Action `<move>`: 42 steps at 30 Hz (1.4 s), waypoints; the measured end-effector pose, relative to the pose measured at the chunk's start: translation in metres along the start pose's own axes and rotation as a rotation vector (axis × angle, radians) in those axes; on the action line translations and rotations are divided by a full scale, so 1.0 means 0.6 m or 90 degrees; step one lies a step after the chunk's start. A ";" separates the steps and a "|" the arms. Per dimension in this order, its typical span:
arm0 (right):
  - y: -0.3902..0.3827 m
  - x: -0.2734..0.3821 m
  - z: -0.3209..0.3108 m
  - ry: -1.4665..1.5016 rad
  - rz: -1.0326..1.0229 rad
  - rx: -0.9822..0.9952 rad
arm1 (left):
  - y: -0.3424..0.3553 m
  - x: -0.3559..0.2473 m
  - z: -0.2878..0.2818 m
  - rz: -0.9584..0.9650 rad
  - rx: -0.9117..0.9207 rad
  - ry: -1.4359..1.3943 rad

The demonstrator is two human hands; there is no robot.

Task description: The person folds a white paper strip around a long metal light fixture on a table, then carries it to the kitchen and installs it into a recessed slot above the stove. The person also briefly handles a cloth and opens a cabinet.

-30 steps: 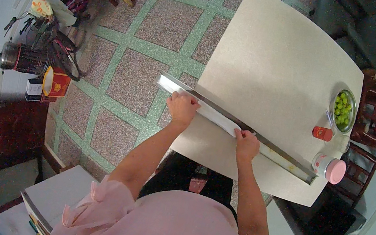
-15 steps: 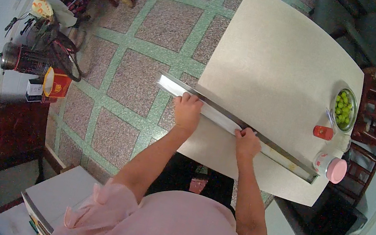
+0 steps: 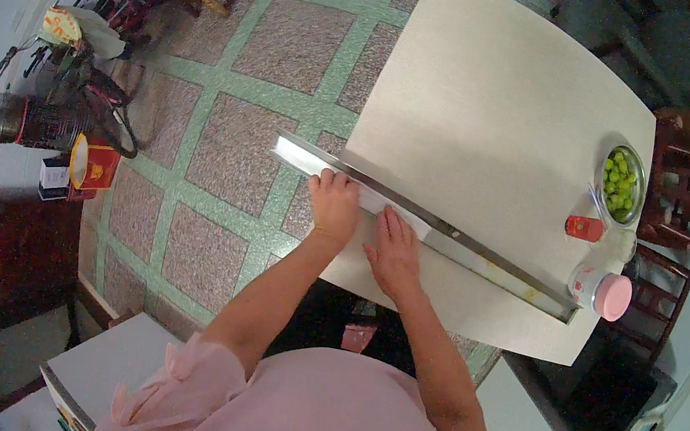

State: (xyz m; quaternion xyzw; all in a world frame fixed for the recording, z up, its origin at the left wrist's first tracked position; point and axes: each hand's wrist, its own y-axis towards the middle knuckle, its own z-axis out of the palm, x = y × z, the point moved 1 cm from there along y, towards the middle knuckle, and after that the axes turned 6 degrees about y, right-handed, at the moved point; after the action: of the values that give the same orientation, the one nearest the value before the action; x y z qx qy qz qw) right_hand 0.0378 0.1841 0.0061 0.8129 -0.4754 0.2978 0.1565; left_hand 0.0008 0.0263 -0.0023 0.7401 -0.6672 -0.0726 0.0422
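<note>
Where white sheeting [image 3: 372, 201] lines the metal channel [image 3: 440, 223], right hand [image 3: 395, 257] rests, grip apart. Left hand [image 3: 333, 208] sits nearer the channel's left end, grip indiscernible.

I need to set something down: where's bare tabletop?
Mostly the table beyond the metal channel, left of the fruit bowl; also nearside, right of the right hand. The right edge is crowded: bowl, red canister, pink-lidded jar.
</note>
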 end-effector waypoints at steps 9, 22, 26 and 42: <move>-0.082 -0.027 -0.048 -0.171 0.308 -0.057 | -0.003 -0.001 0.000 -0.025 0.001 -0.001; 0.016 0.026 -0.008 0.018 0.000 -0.078 | -0.047 0.003 -0.044 0.163 0.042 -0.075; 0.035 0.010 0.008 0.007 0.012 -0.030 | -0.054 0.003 -0.028 0.203 0.112 -0.079; -0.037 -0.014 -0.024 -0.118 0.145 -0.074 | -0.072 -0.012 -0.006 0.176 0.160 0.075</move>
State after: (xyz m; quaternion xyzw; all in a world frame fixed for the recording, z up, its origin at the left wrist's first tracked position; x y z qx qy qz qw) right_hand 0.0488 0.2088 0.0124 0.7675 -0.5932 0.2089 0.1239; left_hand 0.0431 0.0377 -0.0055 0.6441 -0.7625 0.0612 -0.0023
